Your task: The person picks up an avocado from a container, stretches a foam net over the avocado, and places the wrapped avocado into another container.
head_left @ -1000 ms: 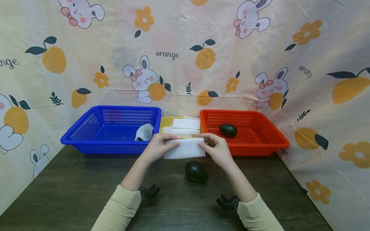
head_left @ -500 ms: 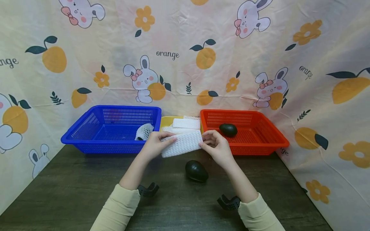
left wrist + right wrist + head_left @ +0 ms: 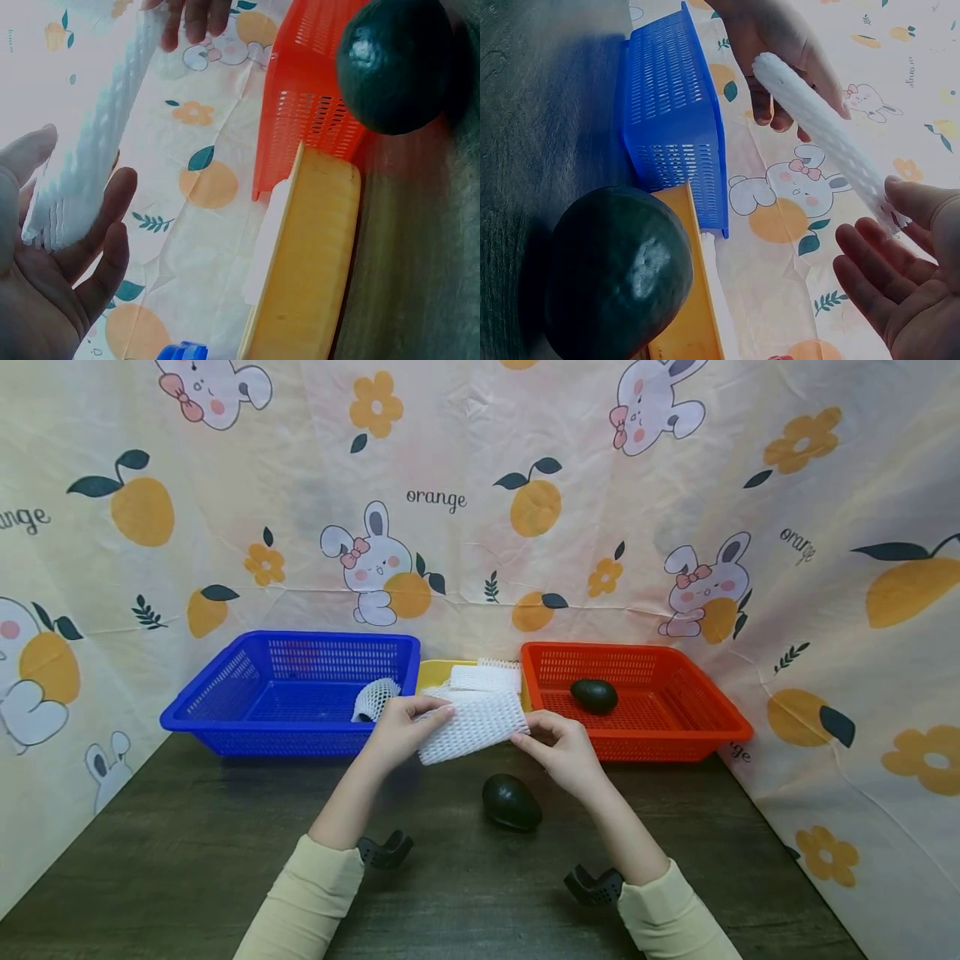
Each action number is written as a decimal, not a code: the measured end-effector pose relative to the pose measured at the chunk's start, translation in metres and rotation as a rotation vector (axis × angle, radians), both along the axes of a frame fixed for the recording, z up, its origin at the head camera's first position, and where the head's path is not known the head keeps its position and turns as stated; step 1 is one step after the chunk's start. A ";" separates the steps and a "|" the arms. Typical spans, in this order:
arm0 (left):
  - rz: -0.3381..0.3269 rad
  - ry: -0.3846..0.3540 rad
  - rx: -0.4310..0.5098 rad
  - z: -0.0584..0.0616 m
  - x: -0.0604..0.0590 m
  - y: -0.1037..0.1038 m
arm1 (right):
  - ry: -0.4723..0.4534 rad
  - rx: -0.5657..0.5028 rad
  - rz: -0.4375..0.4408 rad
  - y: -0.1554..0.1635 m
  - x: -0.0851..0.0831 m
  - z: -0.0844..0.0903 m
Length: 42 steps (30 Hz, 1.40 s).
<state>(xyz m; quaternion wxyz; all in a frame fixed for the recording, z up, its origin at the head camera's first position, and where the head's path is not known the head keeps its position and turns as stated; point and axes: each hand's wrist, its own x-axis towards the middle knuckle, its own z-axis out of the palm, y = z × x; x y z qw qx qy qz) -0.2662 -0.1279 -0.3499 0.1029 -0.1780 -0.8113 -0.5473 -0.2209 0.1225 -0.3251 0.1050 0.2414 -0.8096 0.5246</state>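
Note:
A white foam fruit net [image 3: 472,727], flat and sleeve-shaped, is held up between my two hands above the table. My left hand [image 3: 397,731] pinches its left end between thumb and fingers. At the other end, my right hand [image 3: 562,747] pinches the corner with thumb and index finger; its other fingers show spread in the right wrist view. Below the net, a dark green avocado [image 3: 512,802] lies on the table. In the left wrist view the net [image 3: 97,142] slants upward, and the avocado [image 3: 394,67] is at the upper right.
A blue basket [image 3: 277,739] at the back left contains a net-wrapped fruit [image 3: 375,700]. The red basket [image 3: 667,745] at the back right holds another avocado [image 3: 594,696]. Between them, a yellow basket [image 3: 431,675] holds several white foam nets [image 3: 486,678]. A printed cloth hangs behind.
The net has gone from nearly level to tilted, its right end higher, and risen slightly. My left hand has shifted a little up and left; the avocado on the table has stayed put.

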 end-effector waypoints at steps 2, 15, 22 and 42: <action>0.008 0.001 0.010 0.002 0.001 -0.003 | 0.008 0.008 -0.005 -0.001 0.001 0.001; 0.066 0.017 0.009 0.008 0.003 -0.017 | 0.076 0.004 0.001 -0.004 0.002 -0.003; -0.006 -0.025 -0.022 0.005 0.002 -0.010 | 0.172 -0.036 -0.001 -0.006 0.001 -0.005; -0.125 0.063 -0.267 -0.003 0.010 0.023 | 0.257 -0.065 -0.036 -0.010 0.003 -0.006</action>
